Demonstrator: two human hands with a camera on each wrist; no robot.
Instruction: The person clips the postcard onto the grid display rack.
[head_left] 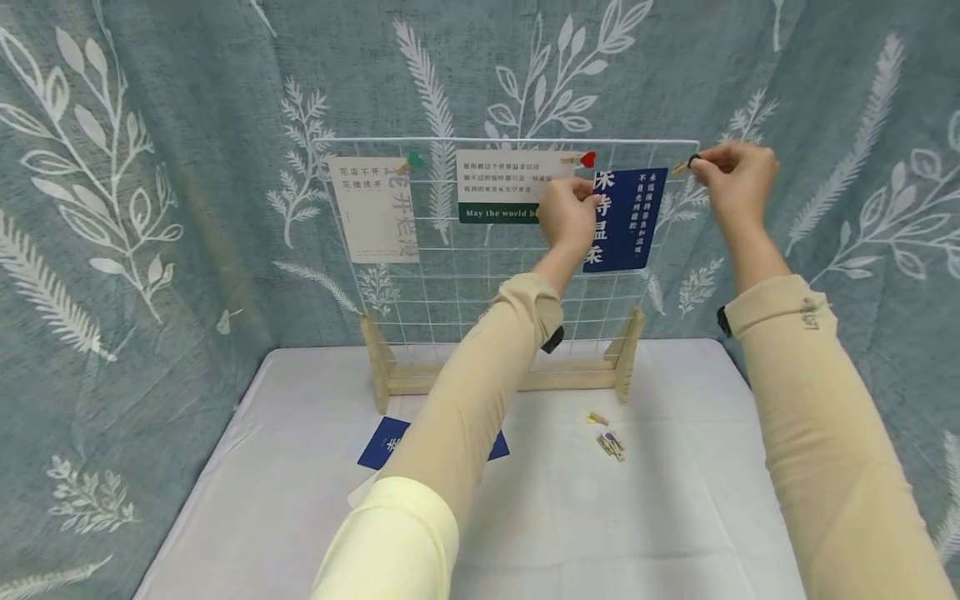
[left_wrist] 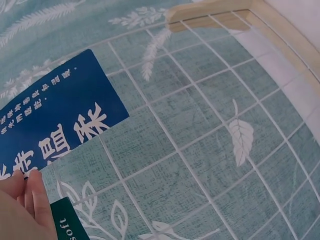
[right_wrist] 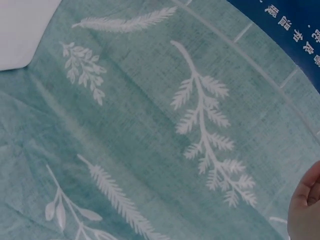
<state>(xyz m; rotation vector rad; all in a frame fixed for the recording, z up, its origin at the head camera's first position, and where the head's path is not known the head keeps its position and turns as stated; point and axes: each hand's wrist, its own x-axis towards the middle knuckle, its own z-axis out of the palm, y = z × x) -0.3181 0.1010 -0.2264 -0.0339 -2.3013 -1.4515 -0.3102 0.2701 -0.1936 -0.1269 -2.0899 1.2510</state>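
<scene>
A dark blue card with white characters stands against the white wire grid, near its right side. My left hand pinches the card's left edge; the left wrist view also shows that hand at the edge of the card. By the card's top right corner, my right hand pinches a small wooden clothespin with a dark ornament. Whether the clothespin bites the card is too small to tell. Only part of the right hand shows in the right wrist view, its clothespin out of frame.
The wire grid stands on a wooden base. A beige card and a white-and-green card hang there by clothespins. Several loose clothespins and a blue card lie on the white table.
</scene>
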